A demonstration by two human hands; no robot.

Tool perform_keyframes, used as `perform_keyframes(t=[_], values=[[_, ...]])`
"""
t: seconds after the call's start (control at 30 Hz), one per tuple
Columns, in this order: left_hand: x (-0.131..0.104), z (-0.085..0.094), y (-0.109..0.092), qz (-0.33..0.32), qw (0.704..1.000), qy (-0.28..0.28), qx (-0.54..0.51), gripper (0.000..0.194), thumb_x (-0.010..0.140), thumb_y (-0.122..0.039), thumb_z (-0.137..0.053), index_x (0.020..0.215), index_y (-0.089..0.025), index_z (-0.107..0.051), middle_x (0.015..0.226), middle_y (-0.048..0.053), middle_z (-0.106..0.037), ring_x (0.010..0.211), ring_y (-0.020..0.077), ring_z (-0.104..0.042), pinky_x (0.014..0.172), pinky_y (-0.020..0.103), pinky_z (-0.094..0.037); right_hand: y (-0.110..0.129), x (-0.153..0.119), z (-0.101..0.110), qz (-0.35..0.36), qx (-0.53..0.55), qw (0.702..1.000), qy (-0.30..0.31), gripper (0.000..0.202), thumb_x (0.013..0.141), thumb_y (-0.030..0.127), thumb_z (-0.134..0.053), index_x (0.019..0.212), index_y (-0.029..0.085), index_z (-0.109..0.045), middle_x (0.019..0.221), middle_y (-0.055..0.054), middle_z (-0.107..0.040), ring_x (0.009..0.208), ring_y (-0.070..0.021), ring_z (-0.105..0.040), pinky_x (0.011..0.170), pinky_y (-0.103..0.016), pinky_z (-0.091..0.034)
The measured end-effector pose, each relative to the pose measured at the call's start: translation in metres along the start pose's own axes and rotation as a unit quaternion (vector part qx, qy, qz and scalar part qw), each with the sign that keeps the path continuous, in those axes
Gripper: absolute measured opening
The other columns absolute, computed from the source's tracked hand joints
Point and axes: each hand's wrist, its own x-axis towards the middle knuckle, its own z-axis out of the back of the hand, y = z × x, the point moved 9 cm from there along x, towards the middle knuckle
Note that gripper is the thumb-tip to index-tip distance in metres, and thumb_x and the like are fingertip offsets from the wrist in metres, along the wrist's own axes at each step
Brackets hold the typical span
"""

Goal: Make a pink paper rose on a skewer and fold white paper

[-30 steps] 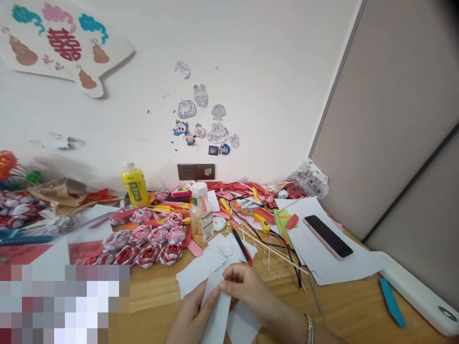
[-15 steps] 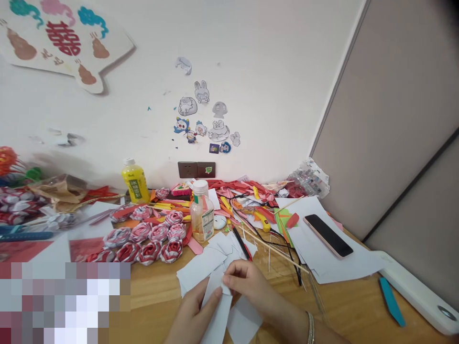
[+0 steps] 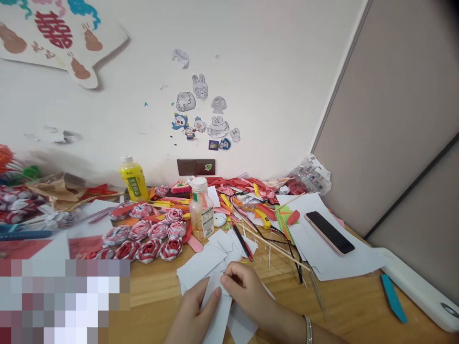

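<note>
My left hand [image 3: 195, 308] grips a long white paper strip [image 3: 219, 317] near the bottom centre, thumb on top. The fingertips of my right hand [image 3: 245, 289] pinch the upper end of the same strip, and a bracelet circles that wrist. More white paper pieces [image 3: 202, 265] lie fanned on the wooden table just beyond my hands, and another white piece [image 3: 242, 325] lies below my right hand. A black and red pen [image 3: 243, 242] rests beside the papers.
Red and white paper roses [image 3: 148, 248] stand in rows to the left. Behind are a clear bottle [image 3: 202, 210], a yellow bottle [image 3: 134, 180] and heaped coloured strips. To the right are a phone [image 3: 330, 232], a teal cutter [image 3: 393, 298] and a white device [image 3: 419, 289].
The view has shifted slightly. My right hand has moved a little left along the strip's top, still pinching, while my left hand keeps its hold.
</note>
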Motion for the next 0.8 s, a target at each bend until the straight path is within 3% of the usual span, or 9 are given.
perform_keyframes(t=[0.1, 0.27, 0.47, 0.6, 0.8], values=[[0.000, 0.002, 0.002, 0.008, 1.000, -0.004, -0.012, 0.029, 0.077, -0.038, -0.046, 0.077, -0.014, -0.063, 0.075, 0.006, -0.070, 0.077, 0.0249, -0.061, 0.070, 0.028, -0.047, 0.008, -0.001, -0.006, 0.055, -0.106, 0.992, 0.028, 0.036, 0.084, 0.031, -0.042, 0.053, 0.019, -0.031, 0.053, 0.005, -0.034, 0.054, -0.0097, -0.034, 0.051, -0.023, -0.025], [0.000, 0.001, 0.007, 0.039, 0.998, -0.007, -0.039, 0.032, 0.075, -0.041, -0.047, 0.076, -0.014, -0.064, 0.073, 0.004, -0.069, 0.071, 0.0228, -0.058, 0.066, 0.027, -0.046, 0.007, -0.002, -0.008, 0.068, -0.165, 0.983, 0.037, 0.036, 0.086, 0.029, -0.040, 0.053, 0.018, -0.028, 0.052, 0.005, -0.033, 0.053, -0.0093, -0.032, 0.051, -0.023, -0.023], [-0.001, 0.003, 0.017, 0.083, 0.993, -0.020, -0.080, 0.030, 0.070, -0.044, -0.053, 0.070, -0.015, -0.062, 0.061, 0.001, -0.063, 0.066, 0.0212, -0.056, 0.063, 0.027, -0.045, 0.005, -0.004, -0.015, 0.012, -0.048, 0.993, 0.104, 0.031, 0.085, 0.024, -0.037, 0.056, 0.018, -0.037, 0.053, 0.005, -0.040, 0.050, -0.0084, -0.039, 0.049, -0.019, -0.030], [0.002, 0.005, 0.026, 0.092, 0.991, -0.028, -0.090, 0.032, 0.069, -0.048, -0.055, 0.065, -0.016, -0.061, 0.061, 0.000, -0.062, 0.062, 0.0193, -0.054, 0.060, 0.026, -0.044, 0.003, -0.004, -0.013, 0.005, -0.032, 0.994, 0.102, 0.029, 0.081, 0.017, -0.042, 0.052, 0.017, -0.038, 0.050, 0.005, -0.040, 0.049, -0.0081, -0.041, 0.048, -0.018, -0.030], [0.004, 0.005, 0.037, 0.098, 0.987, -0.031, -0.124, 0.035, 0.070, -0.051, -0.056, 0.067, -0.016, -0.061, 0.063, 0.001, -0.064, 0.061, 0.0184, -0.055, 0.056, 0.025, -0.043, -0.010, -0.002, -0.019, -0.033, 0.054, 0.990, 0.126, 0.030, 0.083, 0.023, -0.040, 0.055, 0.015, -0.045, 0.049, 0.003, -0.045, 0.046, -0.0076, -0.042, 0.045, -0.017, -0.031]])
